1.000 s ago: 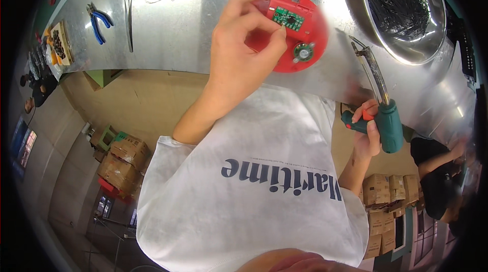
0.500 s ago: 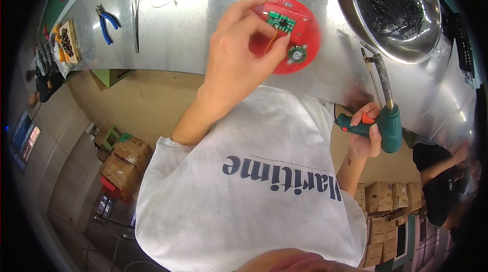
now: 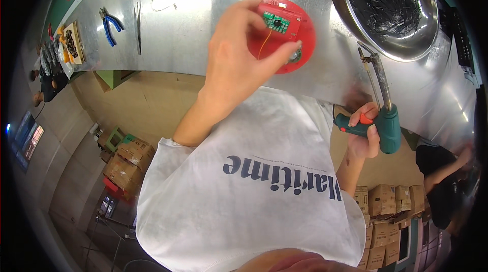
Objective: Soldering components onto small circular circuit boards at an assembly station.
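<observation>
A red round plastic casing [image 3: 308, 28] lies on the metal bench with its inner side up. It carries a green circuit board [image 3: 277, 21], a thin orange wire [image 3: 264, 43] and a small round component [image 3: 296, 55], partly covered by my thumb. My left hand [image 3: 231, 58] spans the casing's left side, fingers at the far rim and by the board, thumb over the round component. My right hand [image 3: 365, 132] is wrapped around a green pistol-shaped soldering iron [image 3: 390, 130] with a red trigger. Its metal tip points away from me, right of the casing.
A steel bowl [image 3: 351, 33] of thin black wires stands at the far right. Blue-handled cutters [image 3: 111, 28], tweezers [image 3: 138, 28] and a loose thin wire [image 3: 163, 0] lie to the left. Cardboard boxes [image 3: 381, 201] are stacked below the bench. Another person [image 3: 439, 180] is at the right.
My left thumb and index finger have spread apart and let go of the orange wire. The casing has shifted slightly left. The soldering iron stays nearly in place.
</observation>
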The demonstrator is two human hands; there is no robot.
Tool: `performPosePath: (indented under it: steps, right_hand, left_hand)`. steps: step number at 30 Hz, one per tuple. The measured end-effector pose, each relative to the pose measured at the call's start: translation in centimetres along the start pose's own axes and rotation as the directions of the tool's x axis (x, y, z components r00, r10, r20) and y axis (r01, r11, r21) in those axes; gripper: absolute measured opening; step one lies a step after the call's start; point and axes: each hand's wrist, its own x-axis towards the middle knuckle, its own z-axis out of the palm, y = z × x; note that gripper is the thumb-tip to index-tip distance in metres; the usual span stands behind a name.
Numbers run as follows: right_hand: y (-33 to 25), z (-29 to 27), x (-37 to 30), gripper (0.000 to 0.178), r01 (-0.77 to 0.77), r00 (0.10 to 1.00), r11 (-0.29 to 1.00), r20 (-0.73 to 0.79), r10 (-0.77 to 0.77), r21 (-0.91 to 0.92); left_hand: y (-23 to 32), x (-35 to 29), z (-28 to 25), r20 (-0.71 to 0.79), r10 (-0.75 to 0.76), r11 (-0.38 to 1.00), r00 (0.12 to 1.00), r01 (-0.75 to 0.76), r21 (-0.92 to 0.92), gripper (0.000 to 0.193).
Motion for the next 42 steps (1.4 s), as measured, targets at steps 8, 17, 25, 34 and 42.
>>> performPosePath:
  steps: [8,17,25,34,42]
  right_hand:
    - [0.7,0.0,-0.3,0.038,0.038,0.996,0.994,-0.08,-0.03,0.098]
    - [0.5,1.4,0.2,0.028,0.097,0.985,0.97,-0.163,-0.061,0.224]
    - [0.8,1.2,-0.1,0.026,0.114,0.973,0.926,-0.229,-0.03,0.361]
    - [0.9,1.0,-0.1,0.027,0.121,0.983,0.923,-0.173,-0.061,0.365]
    - [0.8,0.9,0.2,0.028,0.111,0.984,0.911,-0.176,-0.043,0.398]
  left_hand:
    - [0.1,2.3,0.7,0.001,0.148,0.953,0.989,-0.143,0.268,0.048]
    - [0.1,22.7,-1.5,-0.297,0.653,0.717,0.697,-0.443,0.538,0.022]
    - [4.5,12.9,6.8,0.189,0.725,0.686,0.662,-0.716,-0.128,0.016]
    - [4.7,11.9,9.5,0.315,0.717,0.632,0.621,-0.77,0.08,0.012]
    - [5.3,11.8,8.3,0.26,0.601,0.798,0.755,-0.549,-0.249,0.01]
